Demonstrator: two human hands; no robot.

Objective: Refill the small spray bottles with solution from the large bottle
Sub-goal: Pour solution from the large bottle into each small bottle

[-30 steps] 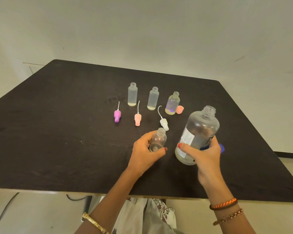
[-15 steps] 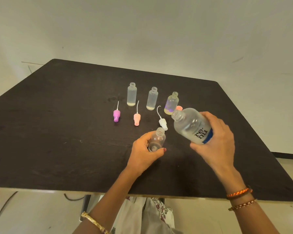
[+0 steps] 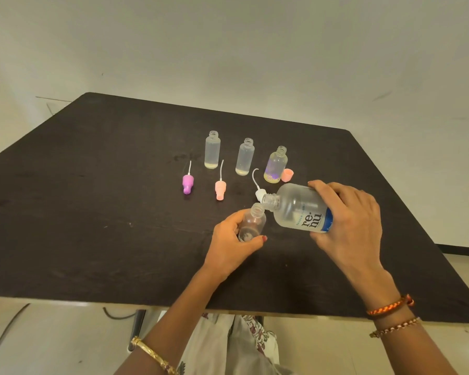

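Large bottle (image 3: 299, 208) is tipped nearly horizontal, long axis running right to left, open neck pointing left and slightly down, its mouth touching or just above the rim of the small bottle (image 3: 252, 223); I cannot tell which. My right hand (image 3: 349, 220) wraps the large bottle's base end, grip closed around the body, thumb on the far side. The bottle is clear plastic, holding clear liquid, with a label reading "re-nu" and a blue band near the base.

Small bottle stands on the counter (image 3: 92, 212) near the front centre, leaning a little toward the right, neck open. My left hand (image 3: 232, 247) curls around its lower half, grip closed on it. It is clear and looks almost empty.

Behind, three more open small bottles stand upright in a row: left one (image 3: 212, 150), middle one (image 3: 245, 157), and a right one (image 3: 276, 165) with a purple tint low down. Each shows a thin pale layer at the bottom. An orange cap (image 3: 287, 175) lies just beside the right one. Three spray tops with dip tubes lie in front of the row: purple (image 3: 188, 182), peach (image 3: 220, 189), white (image 3: 259, 192). The white one lies just behind the pouring neck, partly hidden by it.
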